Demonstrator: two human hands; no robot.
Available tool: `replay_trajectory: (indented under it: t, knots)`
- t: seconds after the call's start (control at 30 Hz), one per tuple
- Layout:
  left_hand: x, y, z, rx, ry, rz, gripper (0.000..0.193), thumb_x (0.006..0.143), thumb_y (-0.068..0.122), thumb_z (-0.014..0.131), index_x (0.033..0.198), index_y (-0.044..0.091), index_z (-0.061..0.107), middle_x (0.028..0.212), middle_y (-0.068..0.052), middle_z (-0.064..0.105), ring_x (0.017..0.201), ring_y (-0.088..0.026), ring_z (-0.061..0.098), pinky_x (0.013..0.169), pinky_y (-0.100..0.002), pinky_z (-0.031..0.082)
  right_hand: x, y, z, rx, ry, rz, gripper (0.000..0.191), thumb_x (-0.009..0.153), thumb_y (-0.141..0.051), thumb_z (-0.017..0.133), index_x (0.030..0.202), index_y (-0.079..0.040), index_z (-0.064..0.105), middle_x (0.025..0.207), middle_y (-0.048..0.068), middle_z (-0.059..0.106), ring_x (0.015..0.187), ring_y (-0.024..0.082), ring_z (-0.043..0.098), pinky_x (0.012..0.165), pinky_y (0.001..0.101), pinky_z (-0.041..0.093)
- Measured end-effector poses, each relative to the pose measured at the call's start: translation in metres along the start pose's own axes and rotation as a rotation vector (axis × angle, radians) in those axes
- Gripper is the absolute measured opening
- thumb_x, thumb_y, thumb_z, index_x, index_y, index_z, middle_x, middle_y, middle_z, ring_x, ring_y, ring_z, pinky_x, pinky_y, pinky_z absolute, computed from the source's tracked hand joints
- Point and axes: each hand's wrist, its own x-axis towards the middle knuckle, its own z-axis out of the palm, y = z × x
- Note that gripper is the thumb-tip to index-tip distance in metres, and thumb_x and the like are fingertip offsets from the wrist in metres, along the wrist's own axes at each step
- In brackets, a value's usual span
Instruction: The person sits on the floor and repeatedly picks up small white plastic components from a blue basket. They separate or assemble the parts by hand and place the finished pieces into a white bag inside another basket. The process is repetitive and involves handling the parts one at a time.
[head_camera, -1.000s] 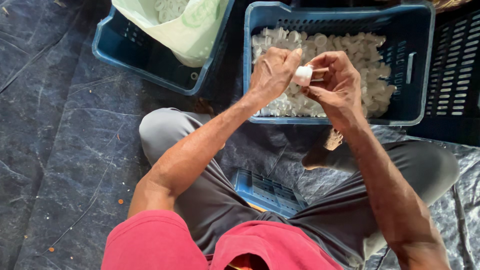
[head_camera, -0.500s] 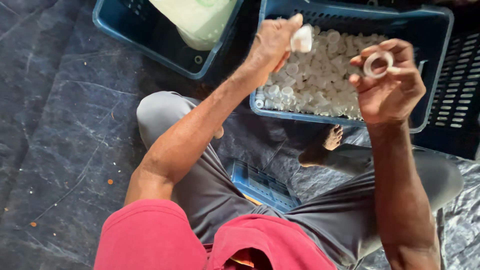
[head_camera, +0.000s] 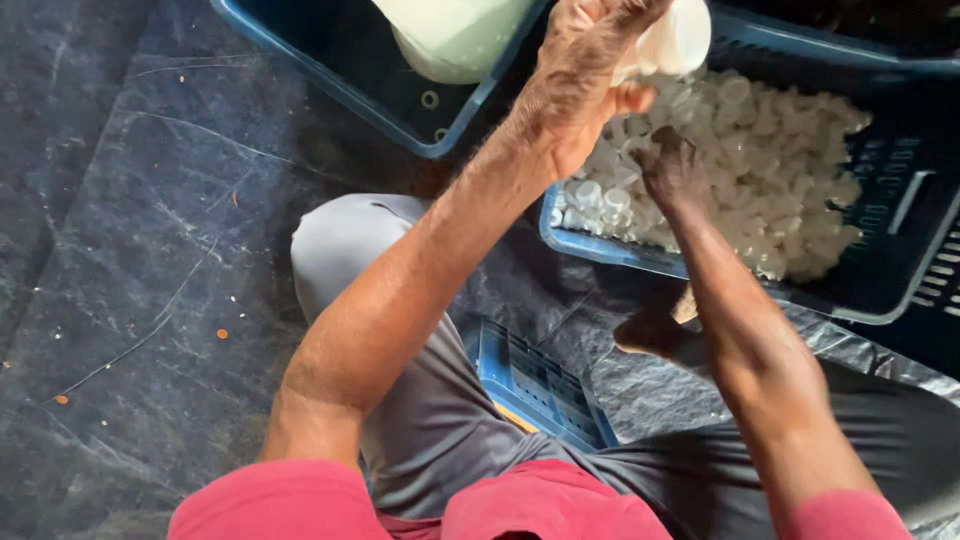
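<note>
left hand (head_camera: 585, 75) fingers grip a white cap (head_camera: 675, 40), half cut off; right hand (head_camera: 672, 170) fingers buried, unreadable.

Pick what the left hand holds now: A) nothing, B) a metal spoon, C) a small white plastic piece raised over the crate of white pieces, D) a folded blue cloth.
C: the left hand grips a small white plastic piece above the blue crate, while the right hand reaches down into the heap of white pieces.
</note>
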Motion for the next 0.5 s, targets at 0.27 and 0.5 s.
replay_trajectory:
  t: [0.27, 0.5]
  knots:
    - [0.012, 0.019, 0.001, 0.13, 0.013, 0.039, 0.046, 0.089, 0.057, 0.077, 0.094, 0.011, 0.077, 0.063, -0.001, 0.07, 0.05, -0.006, 0.065, 0.04, -0.023, 0.049, 0.023, -0.006, 0.02, 0.116, 0.011, 0.031, 0.033, 0.084, -0.001, 0.061, 0.115, -0.009, 0.07, 0.107, 0.023, 0.069, 0.096, 0.044, 0.066, 0.081, 0.0541, 0.053]
    - [-0.022, 0.011, 0.021, 0.691, 0.038, -0.195, 0.057, 0.088, 0.059, 0.072, 0.077, 0.003, 0.076, 0.062, -0.003, 0.068, 0.054, -0.011, 0.068, 0.047, -0.028, 0.049, -0.025, -0.01, -0.066, 0.909, 0.06, 0.259, 0.014, 0.091, 0.002, 0.066, 0.105, 0.001, 0.069, 0.082, 0.013, 0.071, 0.058, 0.017, 0.062, 0.046, 0.0292, 0.043]
